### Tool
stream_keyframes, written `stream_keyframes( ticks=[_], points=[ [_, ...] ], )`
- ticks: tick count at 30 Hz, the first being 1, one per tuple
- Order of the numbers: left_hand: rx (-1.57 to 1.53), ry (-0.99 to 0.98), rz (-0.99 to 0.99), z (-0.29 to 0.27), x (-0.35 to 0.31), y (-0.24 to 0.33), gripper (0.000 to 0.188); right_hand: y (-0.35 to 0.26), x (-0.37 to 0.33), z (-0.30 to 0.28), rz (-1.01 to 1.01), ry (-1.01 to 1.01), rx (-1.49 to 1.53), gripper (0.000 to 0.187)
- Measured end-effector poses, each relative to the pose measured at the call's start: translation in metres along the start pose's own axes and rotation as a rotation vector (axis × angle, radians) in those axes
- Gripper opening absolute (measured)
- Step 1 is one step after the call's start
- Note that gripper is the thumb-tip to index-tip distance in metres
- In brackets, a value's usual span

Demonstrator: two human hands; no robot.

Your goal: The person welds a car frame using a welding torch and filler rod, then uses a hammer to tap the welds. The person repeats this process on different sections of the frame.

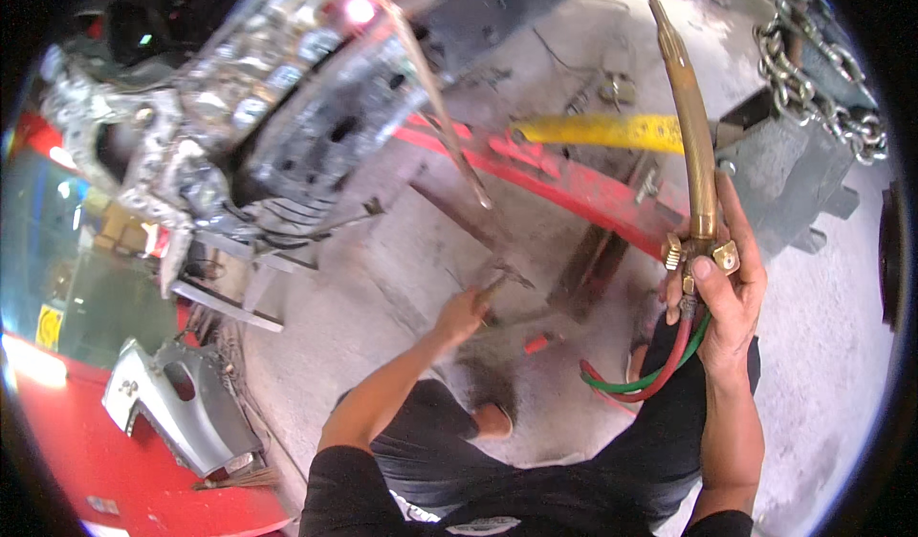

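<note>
My right hand (722,288) is wrapped round the valve end of a brass gas torch (690,126), thumb on the fitting by its knobs. The torch points up and away; its tip lies past the top edge. Red and green hoses (660,374) loop from its base. Low in the middle, my left hand (461,315) is closed on a small hammer-like tool (505,281) with a light handle and a thin dark head; blur hides its details. Beyond stands a worn vehicle frame (325,121) with a bright pinkish glowing spot (360,9). A blurred metal bar (435,97) slants down from near the glow.
Red (564,188) and yellow (602,132) beams cross the floor ahead. A heavy chain (813,68) hangs over a grey metal stand (789,169) at right. On the left, a silver panel (177,403) rests by a red car body (57,441). A small red piece (537,344) lies near my feet.
</note>
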State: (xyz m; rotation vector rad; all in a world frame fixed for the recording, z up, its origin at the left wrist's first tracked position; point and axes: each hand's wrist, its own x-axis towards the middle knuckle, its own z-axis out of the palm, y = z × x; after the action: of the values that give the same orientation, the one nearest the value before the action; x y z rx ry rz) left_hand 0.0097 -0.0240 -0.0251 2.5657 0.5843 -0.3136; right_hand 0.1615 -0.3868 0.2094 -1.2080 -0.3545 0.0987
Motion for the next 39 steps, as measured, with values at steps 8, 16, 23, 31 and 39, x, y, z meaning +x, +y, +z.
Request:
stream_keyframes(
  ticks=[8,16,23,31,39],
  points=[
    [0.01,0.826,0.421,-0.194,-0.049,0.114,0.036,-0.008,-0.009,0.002,-0.06,0.011,0.009,0.079],
    [0.404,0.973,0.406,-0.305,-0.03,0.166,0.027,-0.013,-0.011,-0.009,-0.054,-0.069,0.068,0.075],
    [0.616,0.926,0.266,-0.337,-0.024,0.168,0.023,-0.014,-0.008,-0.01,-0.067,-0.078,0.05,0.076],
    [0.627,0.925,0.374,-0.346,-0.031,0.171,0.024,-0.019,-0.009,-0.004,-0.056,-0.113,0.065,0.078],
    [0.643,0.954,0.374,-0.347,-0.04,0.159,0.021,-0.019,-0.009,-0.001,-0.08,-0.073,0.08,0.078]
  ],
)
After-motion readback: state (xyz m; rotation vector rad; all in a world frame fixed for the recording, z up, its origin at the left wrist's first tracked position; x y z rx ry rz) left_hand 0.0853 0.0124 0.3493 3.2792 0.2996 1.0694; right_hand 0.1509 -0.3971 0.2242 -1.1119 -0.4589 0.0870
